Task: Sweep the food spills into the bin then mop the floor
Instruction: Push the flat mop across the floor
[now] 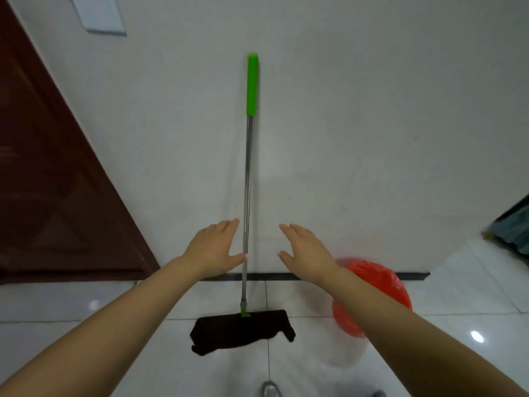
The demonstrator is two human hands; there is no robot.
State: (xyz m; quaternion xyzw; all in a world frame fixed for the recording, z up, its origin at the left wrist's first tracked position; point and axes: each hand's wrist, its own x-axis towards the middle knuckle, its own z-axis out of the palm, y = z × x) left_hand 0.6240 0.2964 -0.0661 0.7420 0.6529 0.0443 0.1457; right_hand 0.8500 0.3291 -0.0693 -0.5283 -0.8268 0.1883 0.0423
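Between left hand (213, 247) and right hand (305, 250), upright mop (248, 179), thumb-touched.

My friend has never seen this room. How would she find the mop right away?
Look at the big white wall straight ahead, right of the dark red door. The mop leans upright against it, between the person's left hand and right hand. It has a shiny metal pole, a bright green grip on top and a dark cloth head on the floor, left of the red-bagged bin.
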